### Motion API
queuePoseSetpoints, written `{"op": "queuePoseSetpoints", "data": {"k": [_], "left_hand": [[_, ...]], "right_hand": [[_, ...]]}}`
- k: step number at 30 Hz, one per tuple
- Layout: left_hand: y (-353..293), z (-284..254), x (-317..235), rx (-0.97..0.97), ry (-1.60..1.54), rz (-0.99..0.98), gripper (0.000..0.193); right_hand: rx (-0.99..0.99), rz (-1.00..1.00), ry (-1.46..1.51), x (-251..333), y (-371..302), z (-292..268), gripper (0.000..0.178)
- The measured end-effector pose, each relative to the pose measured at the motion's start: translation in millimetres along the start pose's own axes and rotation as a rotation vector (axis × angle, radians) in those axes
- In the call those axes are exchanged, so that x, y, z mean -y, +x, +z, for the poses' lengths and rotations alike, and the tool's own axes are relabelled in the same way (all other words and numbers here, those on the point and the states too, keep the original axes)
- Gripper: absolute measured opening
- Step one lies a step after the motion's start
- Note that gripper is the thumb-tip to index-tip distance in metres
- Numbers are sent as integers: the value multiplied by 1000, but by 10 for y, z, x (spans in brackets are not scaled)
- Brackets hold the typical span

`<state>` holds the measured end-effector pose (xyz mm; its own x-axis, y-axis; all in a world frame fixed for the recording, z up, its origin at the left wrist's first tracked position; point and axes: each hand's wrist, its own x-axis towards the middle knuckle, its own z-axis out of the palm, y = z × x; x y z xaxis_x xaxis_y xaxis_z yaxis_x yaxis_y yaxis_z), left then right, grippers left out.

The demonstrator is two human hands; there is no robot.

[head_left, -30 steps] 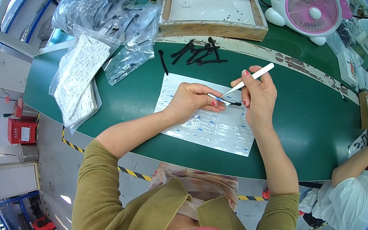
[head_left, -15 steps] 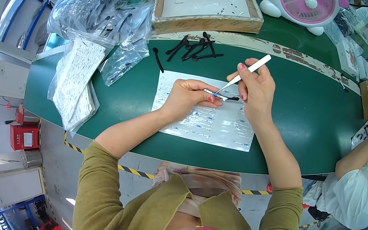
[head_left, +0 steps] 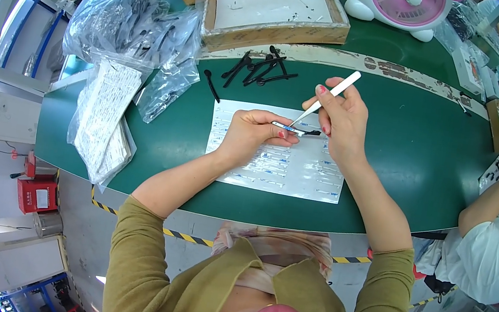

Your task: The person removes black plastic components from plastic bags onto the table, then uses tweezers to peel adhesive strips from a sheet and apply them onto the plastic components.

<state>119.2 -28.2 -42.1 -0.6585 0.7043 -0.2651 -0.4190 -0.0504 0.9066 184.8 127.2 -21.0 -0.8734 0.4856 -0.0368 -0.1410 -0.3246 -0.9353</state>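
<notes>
My left hand pinches a slim black part with a white-and-blue strip along it; I cannot make out its exact kind. White tweezers are gripped in my right hand, slanting down to the left. Their tip meets or nearly meets the strip by my left fingertips. Beneath both hands lies a white sheet bearing rows of small white-and-blue strips. Several black parts with rounded ends lie in a loose pile beyond the sheet, with a single black one left of them.
At the back stands a shallow cardboard box with a white lining and small scraps. Clear plastic bags and a bagged stack of white sheets fill the left. A pink-and-white fan is at the back right. Another person's arm rests at the right edge.
The whole view has shifted slightly. My hands keep nearly the same pose, with the tweezers still at the strip and the black part still in my left fingers.
</notes>
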Motion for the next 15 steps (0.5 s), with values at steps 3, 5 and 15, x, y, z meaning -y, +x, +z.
{"op": "queuePoseSetpoints", "data": {"k": [3,5,15], "left_hand": [[-12,34,-22,-7,5,-10,13],[-13,21,-1,16,-7,-22,14],[-31,14,-9,18,-2,-8,15]], "right_hand": [[2,1,-9,18,-7,-12,24],[4,-5,-16,22,-21,-21,24],[28,-22,-29,24,-47,9,20]]}}
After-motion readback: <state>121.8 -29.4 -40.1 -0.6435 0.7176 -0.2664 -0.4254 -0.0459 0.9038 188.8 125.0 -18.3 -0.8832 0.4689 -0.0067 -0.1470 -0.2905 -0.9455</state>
